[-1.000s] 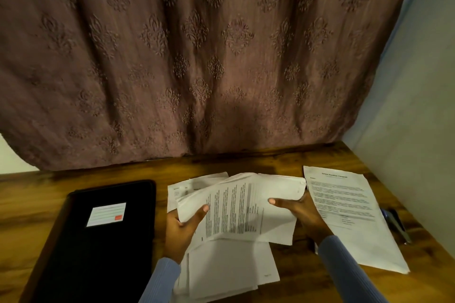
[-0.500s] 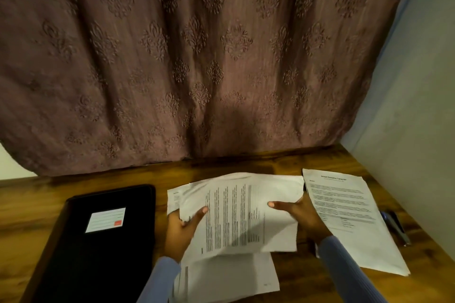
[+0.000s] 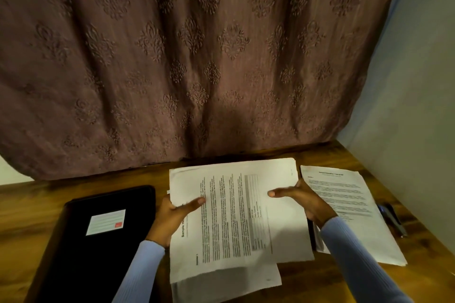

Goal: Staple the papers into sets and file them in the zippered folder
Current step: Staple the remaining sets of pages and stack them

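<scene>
The curtain [image 3: 197, 56] is dusty mauve-brown with a repeating raised damask motif in the same tone. The table [image 3: 29, 204] is warm brown wood with darker grain streaks. The folder [image 3: 98, 253] is plain black; its label [image 3: 105, 222] is white with faint ruled lines and a small red mark. The papers [image 3: 236, 216] are white with black print and one grey table. The sleeves [image 3: 357, 258] are pale blue, finely ribbed. The wall [image 3: 406, 81] is pale grey-blue.

Left hand [image 3: 172, 216] and right hand [image 3: 302, 200] gripped opposite edges of a printed sheaf of papers [image 3: 236, 216], thumbs on top, held over loose sheets [image 3: 229, 285] on a wooden table [image 3: 24, 204], black zippered folder [image 3: 93, 253] at left, second printed set [image 3: 344, 204] at right, stapler [image 3: 394, 219] beyond it, patterned curtain [image 3: 197, 56] behind.
</scene>
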